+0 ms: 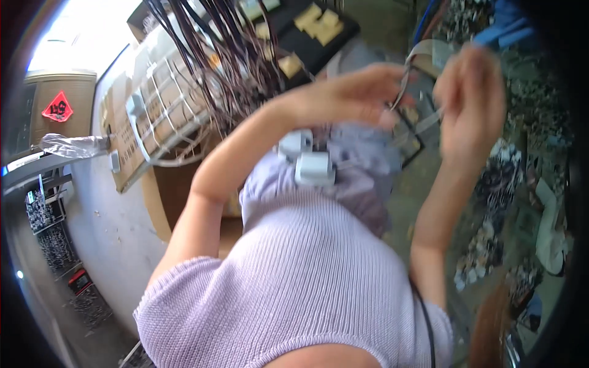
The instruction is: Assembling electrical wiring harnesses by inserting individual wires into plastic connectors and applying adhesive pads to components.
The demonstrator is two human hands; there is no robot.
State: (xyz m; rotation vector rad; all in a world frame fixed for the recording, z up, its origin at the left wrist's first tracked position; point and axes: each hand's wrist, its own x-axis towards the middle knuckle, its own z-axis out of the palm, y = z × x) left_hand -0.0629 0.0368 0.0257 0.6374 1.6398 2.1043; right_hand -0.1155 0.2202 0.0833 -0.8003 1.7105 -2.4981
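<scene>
My left hand [359, 95] reaches across above my lap, its fingers and thumb bent around a thin grey cable [405, 86]. The cable curves upward from the fingertips toward my right hand [472, 101]. That hand is raised, motion-blurred and closed; what lies inside its fingers is hidden. Beside it a pale grey, flat piece [438, 52] shows, too blurred to name. On my lap rest two light-grey plastic boxes, a nearer one [315, 169] and a farther one [296, 145], with a pale lead running from the nearer one to the right.
Ahead to the left, a bundle of dark cables [230, 73] hangs over a white wire rack [169, 101] by a cardboard box [126, 153]. Yellow pieces [319, 24] lie on a black surface at the far side. Heaps of small parts [500, 178] cover the right.
</scene>
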